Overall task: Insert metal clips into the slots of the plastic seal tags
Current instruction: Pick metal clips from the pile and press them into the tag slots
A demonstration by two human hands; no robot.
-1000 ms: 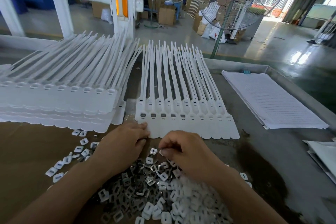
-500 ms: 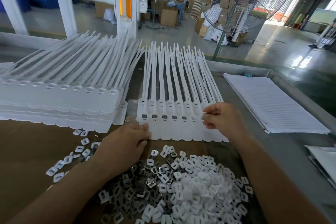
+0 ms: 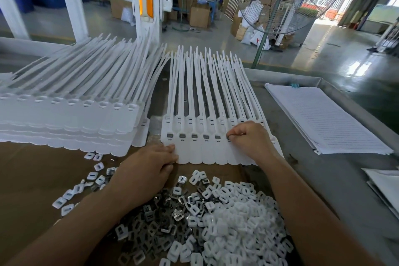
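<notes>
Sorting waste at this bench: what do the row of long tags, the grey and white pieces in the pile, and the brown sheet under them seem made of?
The row of tags: matt white moulded plastic, its thin strips bowed. The grey pieces: likely stamped metal; they glint. The white pieces: probably plastic, matt like the tags. The brown sheet: looks like cardboard, dull and flat.

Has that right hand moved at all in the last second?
Yes. The right hand left the clip pile and went forward, away from the person, onto the row of seal tags, where its fingers pinch a metal clip.
</notes>
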